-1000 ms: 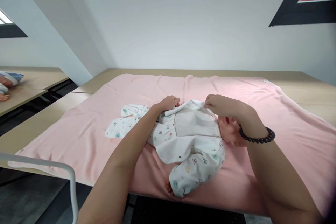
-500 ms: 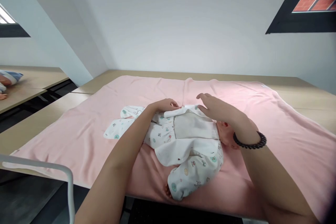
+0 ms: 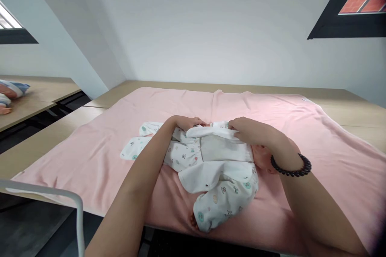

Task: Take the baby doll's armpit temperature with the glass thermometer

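A baby doll [image 3: 261, 156] lies on its back, head to the right, legs to the left, in white printed baby clothes. Its jacket [image 3: 215, 172] hangs open over a plain white undershirt [image 3: 226, 147], the near front panel folded outward. My right hand [image 3: 245, 128] reaches over the doll's head and grips the far front panel near the chest, thumb on the near side of the cloth. My left hand [image 3: 191, 122] crosses the doll's waist to the far side. Its fingers are curled together beside the jacket's far edge, and what they hold is hidden.
A pink blanket [image 3: 108, 144] covers the wooden table [image 3: 358, 106] beneath the doll. At the front left a grey metal rail [image 3: 79, 217] curves up. Farther left, another doll [image 3: 12, 90] lies on a separate table [image 3: 51, 88]. A white wall [image 3: 211, 28] stands behind.
My right hand has come down from open above the jacket and taken hold of its far front panel, which is now raised and folded. My left hand has hardly moved.
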`<state>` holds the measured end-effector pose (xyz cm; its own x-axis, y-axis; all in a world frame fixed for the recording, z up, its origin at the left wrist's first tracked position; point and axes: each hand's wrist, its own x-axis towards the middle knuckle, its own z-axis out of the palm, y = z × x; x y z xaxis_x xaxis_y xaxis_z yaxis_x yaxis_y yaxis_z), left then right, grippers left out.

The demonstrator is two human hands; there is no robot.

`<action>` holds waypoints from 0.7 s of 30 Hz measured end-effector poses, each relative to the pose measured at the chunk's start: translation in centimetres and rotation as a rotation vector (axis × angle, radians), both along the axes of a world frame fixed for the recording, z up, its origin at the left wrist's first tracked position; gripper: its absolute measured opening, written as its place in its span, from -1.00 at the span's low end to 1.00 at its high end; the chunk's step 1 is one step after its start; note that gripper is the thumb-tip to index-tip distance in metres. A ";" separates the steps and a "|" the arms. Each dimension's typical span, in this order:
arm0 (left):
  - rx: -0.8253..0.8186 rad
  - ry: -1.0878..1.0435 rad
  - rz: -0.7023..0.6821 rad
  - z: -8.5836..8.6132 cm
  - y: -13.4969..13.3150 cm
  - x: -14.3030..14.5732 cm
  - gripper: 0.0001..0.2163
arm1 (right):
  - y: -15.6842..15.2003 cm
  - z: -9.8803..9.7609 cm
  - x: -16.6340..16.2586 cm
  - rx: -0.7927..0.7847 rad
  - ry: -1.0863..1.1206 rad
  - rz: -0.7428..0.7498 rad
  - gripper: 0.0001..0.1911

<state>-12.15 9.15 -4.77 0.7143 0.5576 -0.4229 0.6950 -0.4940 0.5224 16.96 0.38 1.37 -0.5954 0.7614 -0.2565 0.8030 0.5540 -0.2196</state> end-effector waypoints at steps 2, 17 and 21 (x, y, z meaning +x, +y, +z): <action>0.012 0.047 -0.021 -0.3 0.2 -0.3 -0.08 | -0.2 0.7 0.7 -0.051 0.041 0.065 -0.87; -0.040 0.037 0.039 -0.7 0.3 -1.1 0.09 | -9.7 1.6 -2.8 0.003 0.019 0.390 -0.84; -0.025 0.034 0.037 -0.9 0.4 -1.2 0.11 | -11.7 -0.4 -5.5 0.156 0.056 0.487 -0.80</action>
